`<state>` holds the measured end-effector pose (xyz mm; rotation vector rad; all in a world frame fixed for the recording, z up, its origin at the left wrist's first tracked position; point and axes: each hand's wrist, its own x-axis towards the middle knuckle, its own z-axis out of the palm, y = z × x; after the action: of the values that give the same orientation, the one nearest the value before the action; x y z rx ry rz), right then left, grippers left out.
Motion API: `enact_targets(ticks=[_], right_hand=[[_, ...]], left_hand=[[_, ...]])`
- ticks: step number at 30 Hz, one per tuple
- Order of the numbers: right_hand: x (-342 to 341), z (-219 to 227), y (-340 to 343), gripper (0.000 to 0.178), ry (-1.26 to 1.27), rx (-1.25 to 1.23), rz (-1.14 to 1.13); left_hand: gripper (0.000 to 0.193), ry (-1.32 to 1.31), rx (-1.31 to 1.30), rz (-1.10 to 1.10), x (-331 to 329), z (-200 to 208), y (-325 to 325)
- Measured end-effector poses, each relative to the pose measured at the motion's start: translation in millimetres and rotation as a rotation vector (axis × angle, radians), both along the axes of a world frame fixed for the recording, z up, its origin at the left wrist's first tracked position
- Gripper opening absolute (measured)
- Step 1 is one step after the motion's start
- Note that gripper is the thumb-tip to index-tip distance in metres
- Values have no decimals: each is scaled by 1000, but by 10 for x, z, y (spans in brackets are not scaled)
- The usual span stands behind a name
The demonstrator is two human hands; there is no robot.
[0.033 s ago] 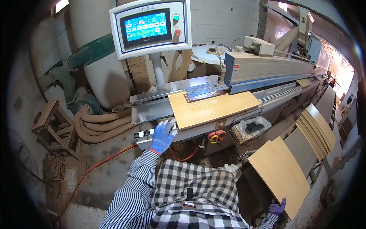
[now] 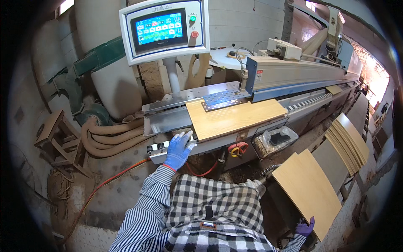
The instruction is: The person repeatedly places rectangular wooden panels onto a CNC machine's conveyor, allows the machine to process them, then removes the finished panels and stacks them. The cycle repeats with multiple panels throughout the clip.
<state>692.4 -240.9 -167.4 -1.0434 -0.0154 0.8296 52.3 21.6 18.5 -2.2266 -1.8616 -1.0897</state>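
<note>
My left hand (image 2: pixel 178 150), in a blue glove with pale fingertips, lies with its fingers stretched out on the front rail of an edge banding machine (image 2: pixel 294 80). Just right of those fingers is the left end of a wood-coloured panel (image 2: pixel 235 119), lying flat on the machine bed, partly under a perforated blue plate (image 2: pixel 224 100). At the lower right, my right hand (image 2: pixel 304 228), in a purple glove, grips the near edge of another wood-coloured panel (image 2: pixel 310 191). One digit shows at the panel's edge; the other fingers are partly hidden.
A control box with a lit screen (image 2: pixel 159 28) stands above the machine. Stacked panels (image 2: pixel 347 143) lie at the right. A lined bin (image 2: pixel 275 142) and orange-handled scissors (image 2: pixel 238 151) are at the machine's front. A wooden stool (image 2: pixel 61 140), thick hoses (image 2: pixel 111 138) and a red cable (image 2: pixel 105 185) are at left.
The panel on the machine has edged slightly to the right beneath the blue plate. Both hands keep their places.
</note>
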Motion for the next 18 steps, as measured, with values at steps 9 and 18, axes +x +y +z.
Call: enact_targets(ticks=[9,18], right_hand=[[-1024,601,496,27,-63,165,193],[-2662,866,1842,26,-255,324,784]], left_hand=[[65,-200,-61,-147,207,124,-844],[83,198,13,-9,46,91,-1368]])
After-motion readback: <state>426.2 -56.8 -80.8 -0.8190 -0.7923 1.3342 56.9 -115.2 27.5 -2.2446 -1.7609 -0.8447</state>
